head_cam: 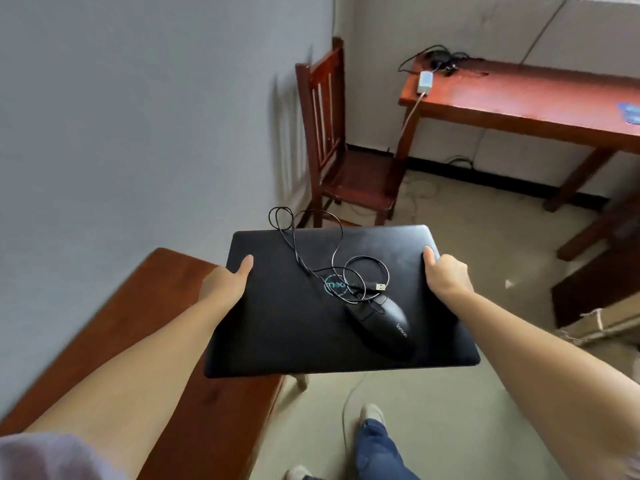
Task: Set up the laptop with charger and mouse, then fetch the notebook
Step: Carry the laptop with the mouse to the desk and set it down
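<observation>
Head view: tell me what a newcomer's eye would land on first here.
First, the closed black laptop in the middle of the view, carried flat with the left hand and right hand gripping its side edges. On its lid lies a black mouse, its cable looping loosely and hanging over the far edge. Beyond, a red-brown desk stands at upper right with a white charger on its corner, and a wooden chair against the wall.
</observation>
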